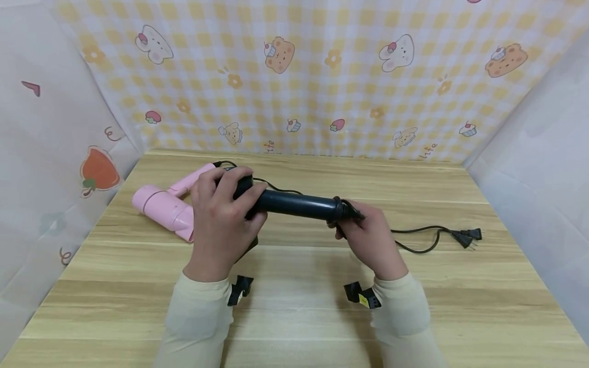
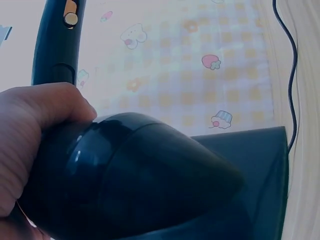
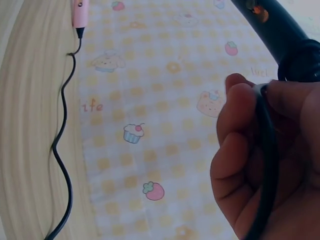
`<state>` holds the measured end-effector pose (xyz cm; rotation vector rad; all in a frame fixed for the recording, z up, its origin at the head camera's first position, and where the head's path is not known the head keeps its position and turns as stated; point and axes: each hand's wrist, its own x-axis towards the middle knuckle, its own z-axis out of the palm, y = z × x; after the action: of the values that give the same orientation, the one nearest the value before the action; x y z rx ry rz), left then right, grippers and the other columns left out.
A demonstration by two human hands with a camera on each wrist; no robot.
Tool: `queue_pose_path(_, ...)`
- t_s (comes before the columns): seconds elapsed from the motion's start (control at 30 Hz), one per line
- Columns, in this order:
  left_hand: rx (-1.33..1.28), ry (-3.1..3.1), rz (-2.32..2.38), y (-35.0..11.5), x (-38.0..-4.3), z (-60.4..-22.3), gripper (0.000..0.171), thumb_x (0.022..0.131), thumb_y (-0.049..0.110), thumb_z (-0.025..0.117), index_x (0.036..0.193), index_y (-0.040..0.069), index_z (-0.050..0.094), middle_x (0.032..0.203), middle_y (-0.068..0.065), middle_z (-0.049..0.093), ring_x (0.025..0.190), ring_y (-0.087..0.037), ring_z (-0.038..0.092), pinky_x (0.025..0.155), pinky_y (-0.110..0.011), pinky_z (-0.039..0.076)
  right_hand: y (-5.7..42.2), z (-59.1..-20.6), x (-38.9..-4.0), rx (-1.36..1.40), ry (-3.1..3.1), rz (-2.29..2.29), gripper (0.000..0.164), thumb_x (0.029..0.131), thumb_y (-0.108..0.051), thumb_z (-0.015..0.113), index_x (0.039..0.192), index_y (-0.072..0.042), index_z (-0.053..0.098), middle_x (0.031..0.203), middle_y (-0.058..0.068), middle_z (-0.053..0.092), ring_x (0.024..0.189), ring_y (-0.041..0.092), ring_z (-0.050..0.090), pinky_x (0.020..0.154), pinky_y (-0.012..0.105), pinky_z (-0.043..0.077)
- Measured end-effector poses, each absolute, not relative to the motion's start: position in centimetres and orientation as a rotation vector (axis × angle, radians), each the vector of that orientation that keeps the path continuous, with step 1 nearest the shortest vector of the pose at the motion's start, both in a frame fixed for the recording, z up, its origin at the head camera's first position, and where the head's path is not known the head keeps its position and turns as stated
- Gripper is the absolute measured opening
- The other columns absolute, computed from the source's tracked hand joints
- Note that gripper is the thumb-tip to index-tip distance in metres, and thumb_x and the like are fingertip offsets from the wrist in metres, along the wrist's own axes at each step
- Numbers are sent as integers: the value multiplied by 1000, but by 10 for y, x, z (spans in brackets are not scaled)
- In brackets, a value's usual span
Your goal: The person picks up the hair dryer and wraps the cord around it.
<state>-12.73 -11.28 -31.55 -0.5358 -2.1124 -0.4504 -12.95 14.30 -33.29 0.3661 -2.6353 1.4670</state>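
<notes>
A dark navy hair dryer point(image 1: 299, 204) is held above the table, its handle reaching to the right. My left hand point(image 1: 225, 220) grips it round the body where the handle begins and hides much of the head in the head view. In the left wrist view the dryer's rounded body and wide nozzle point(image 2: 265, 175) show up close, with a sliding switch point(image 2: 71, 19) on the handle. At the handle's far end my right hand point(image 1: 370, 237) pinches the black cord point(image 3: 269, 165) between thumb and fingers. Part of that cord is looped around the handle's end.
On the left of the wooden table point(image 1: 294, 317) lies a pink hair dryer point(image 1: 161, 207), partly behind my left hand. Its black cord point(image 1: 276, 188) runs right along the back. Two black plugs point(image 1: 462, 239) lie together at the right. A patterned cloth point(image 1: 303, 92) hangs behind.
</notes>
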Motion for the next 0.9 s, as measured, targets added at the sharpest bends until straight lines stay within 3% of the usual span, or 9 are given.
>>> queue_pose_path(0.23, -515, -2148, -443, -117, -129, -318, 26, 74, 8, 79, 100, 9, 79, 120, -14, 60, 108, -43, 46, 86, -60, 36, 137, -334, -127, 424, -2764, 1385, 25, 98, -14, 58, 78, -10, 73, 72, -2, 67, 60, 18, 61, 54, 33, 45)
queue_pose_path(0.4, -495, -2165, -437, -120, -131, -319, 27, 74, 7, 79, 101, 9, 79, 120, -13, 60, 108, -43, 45, 87, -60, 36, 137, -332, -126, 553, -2748, 1240, 33, 97, -18, 63, 64, -17, 67, 65, -6, 61, 53, 11, 51, 50, 30, 42)
queue_pose_path(0.57, -478, -2176, -436, -120, -132, -320, 28, 74, 7, 80, 101, 9, 79, 121, -13, 59, 108, -43, 44, 89, -60, 35, 138, -328, -123, 648, -2748, 1157, 17, 94, -20, 67, 81, -21, 76, 64, -10, 56, 49, 6, 38, 47, 25, 35)
queue_pose_path(0.77, -453, -2192, -424, -119, -133, -323, 28, 74, 7, 81, 102, 10, 78, 122, -13, 59, 110, -43, 44, 88, -61, 35, 139, -322, -118, 718, -2800, 1137, 6, 92, -18, 71, 89, -21, 75, 58, -12, 49, 49, 5, 41, 47, 24, 35)
queue_pose_path(0.9, -451, -2207, -421, -119, -134, -324, 28, 74, 6, 81, 101, 10, 78, 122, -13, 58, 110, -43, 44, 87, -61, 34, 140, -320, -116, 782, -2768, 1120, 7, 90, -12, 70, 89, -18, 73, 65, -12, 55, 54, 5, 47, 51, 24, 42)
